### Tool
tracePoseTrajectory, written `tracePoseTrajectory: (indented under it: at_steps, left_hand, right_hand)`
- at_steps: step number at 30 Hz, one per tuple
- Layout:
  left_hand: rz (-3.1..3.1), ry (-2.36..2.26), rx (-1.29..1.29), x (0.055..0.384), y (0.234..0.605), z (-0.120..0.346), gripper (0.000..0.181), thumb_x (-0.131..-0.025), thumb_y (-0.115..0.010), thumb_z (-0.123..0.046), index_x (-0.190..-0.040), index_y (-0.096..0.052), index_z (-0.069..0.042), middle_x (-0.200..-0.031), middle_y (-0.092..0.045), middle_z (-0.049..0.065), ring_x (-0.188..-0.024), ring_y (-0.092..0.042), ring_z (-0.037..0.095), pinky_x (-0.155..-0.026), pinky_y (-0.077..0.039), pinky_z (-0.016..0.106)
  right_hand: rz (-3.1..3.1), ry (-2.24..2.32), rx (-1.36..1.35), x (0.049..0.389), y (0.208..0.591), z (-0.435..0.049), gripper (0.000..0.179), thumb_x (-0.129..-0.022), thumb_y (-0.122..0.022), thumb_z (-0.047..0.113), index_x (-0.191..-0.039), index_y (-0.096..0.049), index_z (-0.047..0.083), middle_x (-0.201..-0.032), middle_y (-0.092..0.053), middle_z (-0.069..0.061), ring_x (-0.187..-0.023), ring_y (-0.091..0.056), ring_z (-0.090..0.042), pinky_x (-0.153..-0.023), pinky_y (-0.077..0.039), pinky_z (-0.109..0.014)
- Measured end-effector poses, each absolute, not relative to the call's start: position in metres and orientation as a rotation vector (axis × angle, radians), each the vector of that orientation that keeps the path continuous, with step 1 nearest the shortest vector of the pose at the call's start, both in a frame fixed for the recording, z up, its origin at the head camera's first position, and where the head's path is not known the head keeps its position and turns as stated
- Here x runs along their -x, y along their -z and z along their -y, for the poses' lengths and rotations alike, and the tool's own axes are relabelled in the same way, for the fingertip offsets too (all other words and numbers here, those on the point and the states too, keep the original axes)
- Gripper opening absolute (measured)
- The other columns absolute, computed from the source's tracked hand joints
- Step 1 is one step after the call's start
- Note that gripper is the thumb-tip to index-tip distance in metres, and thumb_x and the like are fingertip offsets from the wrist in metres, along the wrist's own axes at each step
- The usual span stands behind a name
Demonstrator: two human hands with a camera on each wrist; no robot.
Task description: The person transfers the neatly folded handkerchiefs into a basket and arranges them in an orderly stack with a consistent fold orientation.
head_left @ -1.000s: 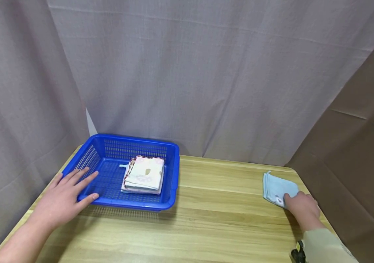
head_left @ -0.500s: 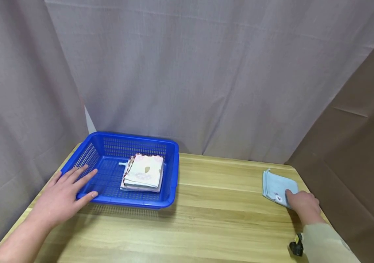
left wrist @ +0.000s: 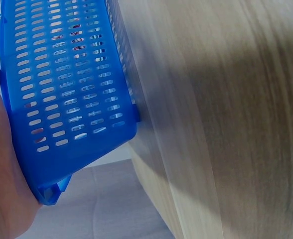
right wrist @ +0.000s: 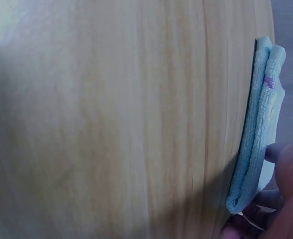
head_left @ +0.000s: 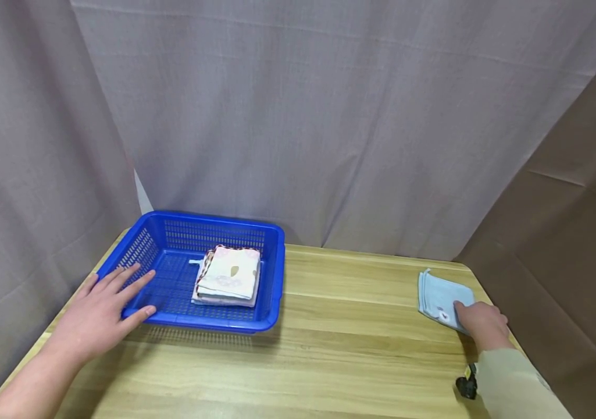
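Note:
In the head view, my left hand (head_left: 93, 317) rests on the near left corner of a blue plastic basket (head_left: 203, 322), its fingers spread and straight over the rim. Inside the basket lies a small stack of folded cloths (head_left: 229, 273); the top one is white with pale patterns, and a red-and-white edge shows beneath it. Far to the right, my right hand (head_left: 484, 326) pinches the near right corner of a folded light blue towel (head_left: 441, 297) lying on the table. In the right wrist view the thumb is on top of the towel (right wrist: 256, 124), other fingers at its lower edge.
A wooden table (head_left: 350, 349) carries everything. Grey curtain (head_left: 318, 116) hangs behind and to the left, and a brown cloth wall (head_left: 564, 262) stands close beside the right hand. A small black device (head_left: 467, 385) shows by the right sleeve.
The right thumb has shifted slightly right on the towel, and the right wrist has turned a little, showing more of the black device. Basket, towel and left hand stay in place.

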State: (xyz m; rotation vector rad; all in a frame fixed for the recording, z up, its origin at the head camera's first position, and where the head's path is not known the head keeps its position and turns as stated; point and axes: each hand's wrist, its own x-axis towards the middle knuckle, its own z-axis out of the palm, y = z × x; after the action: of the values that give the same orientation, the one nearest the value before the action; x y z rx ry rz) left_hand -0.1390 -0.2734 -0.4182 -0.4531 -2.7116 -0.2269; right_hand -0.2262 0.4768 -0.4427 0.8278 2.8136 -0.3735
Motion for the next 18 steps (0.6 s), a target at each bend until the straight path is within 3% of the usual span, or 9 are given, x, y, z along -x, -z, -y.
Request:
tracePoseTrajectory:
  at_steps: [9,18]
  left_hand:
    - [2.71,0.231,0.451,0.1388,0.4181,0.2731,0.068,-0.091,-0.062,-0.057,-0.148,-0.047,-0.024,-0.147,-0.046,0.018,-0.13,-0.043,0.046,-0.107,-0.022,0.069]
    - [2.705,0.234,0.455,0.1392,0.4191,0.2737,0.068,-0.09,-0.063,-0.057,-0.147,-0.048,-0.023,-0.147,-0.047,0.019,-0.13,-0.044,0.046,-0.108,-0.02,0.069]
  right_hand:
    - [-2.846,0.408,-0.823,0.2313,0.4438,-0.4798,0.077,-0.099,-0.045,0.047,-0.127,-0.042,-0.024,-0.122,-0.042,-0.045,-0.111,-0.042,-0.059,-0.092,-0.041,-0.062]
    - [-2.87,0.497,-0.764,0.2365,0.4415,-0.4818,0.068,-0.097,-0.053,0.033,-0.129,-0.037,-0.026,-0.127,-0.042,-0.043,-0.108,-0.049,-0.049,-0.098,-0.042,-0.057]
